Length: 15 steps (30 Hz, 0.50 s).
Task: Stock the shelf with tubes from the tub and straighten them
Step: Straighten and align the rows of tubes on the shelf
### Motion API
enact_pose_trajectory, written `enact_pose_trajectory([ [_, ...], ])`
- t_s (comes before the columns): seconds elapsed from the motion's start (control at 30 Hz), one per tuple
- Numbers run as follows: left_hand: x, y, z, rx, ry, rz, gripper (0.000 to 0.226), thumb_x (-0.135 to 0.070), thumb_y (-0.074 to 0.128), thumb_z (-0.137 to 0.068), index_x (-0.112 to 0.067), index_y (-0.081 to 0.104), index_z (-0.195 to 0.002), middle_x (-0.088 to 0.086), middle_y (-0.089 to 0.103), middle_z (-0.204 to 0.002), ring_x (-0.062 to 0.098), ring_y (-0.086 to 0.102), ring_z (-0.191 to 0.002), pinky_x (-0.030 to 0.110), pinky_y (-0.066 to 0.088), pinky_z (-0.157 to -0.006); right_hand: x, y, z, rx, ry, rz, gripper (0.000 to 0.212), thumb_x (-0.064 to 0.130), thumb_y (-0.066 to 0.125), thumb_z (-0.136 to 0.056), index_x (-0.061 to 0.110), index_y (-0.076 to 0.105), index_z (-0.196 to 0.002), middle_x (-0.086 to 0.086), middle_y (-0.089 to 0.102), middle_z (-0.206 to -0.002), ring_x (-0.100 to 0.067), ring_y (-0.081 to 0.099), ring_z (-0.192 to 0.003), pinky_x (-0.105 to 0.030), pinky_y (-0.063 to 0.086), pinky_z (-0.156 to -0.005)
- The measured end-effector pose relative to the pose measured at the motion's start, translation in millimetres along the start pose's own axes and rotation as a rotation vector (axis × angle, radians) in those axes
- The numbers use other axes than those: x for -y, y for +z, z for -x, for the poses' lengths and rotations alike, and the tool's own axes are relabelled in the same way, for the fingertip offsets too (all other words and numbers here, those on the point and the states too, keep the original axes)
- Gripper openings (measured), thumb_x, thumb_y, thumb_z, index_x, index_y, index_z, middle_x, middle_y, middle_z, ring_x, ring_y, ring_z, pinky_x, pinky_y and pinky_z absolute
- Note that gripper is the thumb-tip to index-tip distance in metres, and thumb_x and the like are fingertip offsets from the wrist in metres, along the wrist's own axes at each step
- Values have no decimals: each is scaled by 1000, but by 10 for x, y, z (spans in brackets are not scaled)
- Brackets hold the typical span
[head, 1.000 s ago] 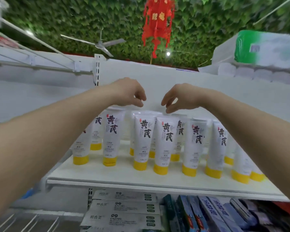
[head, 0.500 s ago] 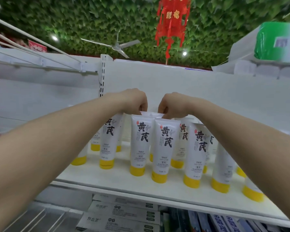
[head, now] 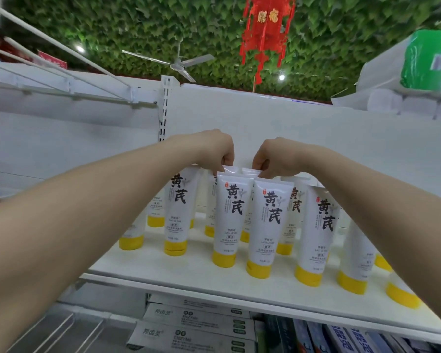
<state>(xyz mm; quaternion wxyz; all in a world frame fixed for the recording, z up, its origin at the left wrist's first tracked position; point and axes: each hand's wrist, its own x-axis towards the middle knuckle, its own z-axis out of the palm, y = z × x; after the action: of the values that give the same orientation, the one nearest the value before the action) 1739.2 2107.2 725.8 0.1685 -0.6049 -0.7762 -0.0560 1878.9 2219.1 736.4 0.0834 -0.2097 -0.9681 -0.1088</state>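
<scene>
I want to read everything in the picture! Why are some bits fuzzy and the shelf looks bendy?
Head view: the wide lens bows the shelf and stretches both arms near the edges; the front tubes between the left hand and right hand are sharp, so their big black letters read; the green pack top right and the boxes below are smeared; ceiling lights glare as small white dots.

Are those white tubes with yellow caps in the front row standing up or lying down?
Standing up: the white tubes with yellow caps rest cap-down on the white shelf, leaning only a little.
</scene>
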Motion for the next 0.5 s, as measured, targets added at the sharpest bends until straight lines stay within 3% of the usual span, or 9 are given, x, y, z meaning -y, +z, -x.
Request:
enact_pose_trajectory([
  [0.23,0,-10,16,6,1,33,8,-19,73,-78,-19,74,-86,-1,71,-83,16,61,-71,30,54,-67,16,-6,19,-8,27,-19,15,24,71,-83,21,72,-98,4,68,-89,-20,64,-89,-33,54,-83],
  [0.37,-10,-30,4,51,-20,66,14,-29,71,-82,-23,74,-94,-5,71,-92,16,65,-88,33,56,-81,29,-7,28,7,30,-23,23,33,69,-84,26,70,-106,5,66,-93,-17,60,-88,-27,47,-79],
  [0.5,106,-188,103,-19,-35,154,19,-31,64,-89,-28,72,-106,-11,70,-103,10,61,-96,32,49,-92,131,-83,19,-96,-24,-105,26,40,67,-86,30,69,-110,8,66,-97,-14,60,-94,-27,46,-87],
])
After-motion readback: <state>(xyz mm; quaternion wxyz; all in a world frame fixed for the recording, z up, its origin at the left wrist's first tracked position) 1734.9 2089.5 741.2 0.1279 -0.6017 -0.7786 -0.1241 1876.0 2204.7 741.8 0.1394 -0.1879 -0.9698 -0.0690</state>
